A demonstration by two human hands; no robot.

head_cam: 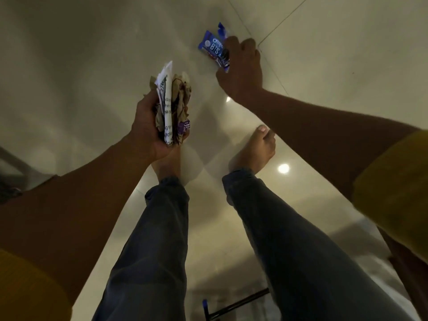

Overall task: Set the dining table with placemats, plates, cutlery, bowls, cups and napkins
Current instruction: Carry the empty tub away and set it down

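One head-worn wide-angle view looks steeply down past both arms onto the tiled floor [324, 66].

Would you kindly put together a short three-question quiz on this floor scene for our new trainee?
1. True or false: the left hand is empty.
2. What is the right hand gripping: A) a plate, B) a blue biscuit packet, C) a cup?
3. Fill in: the person stands with bare feet on a glossy tiled ____.

Key: 1. False; it holds a bundle of crumpled wrappers. 2. B. 3. floor.
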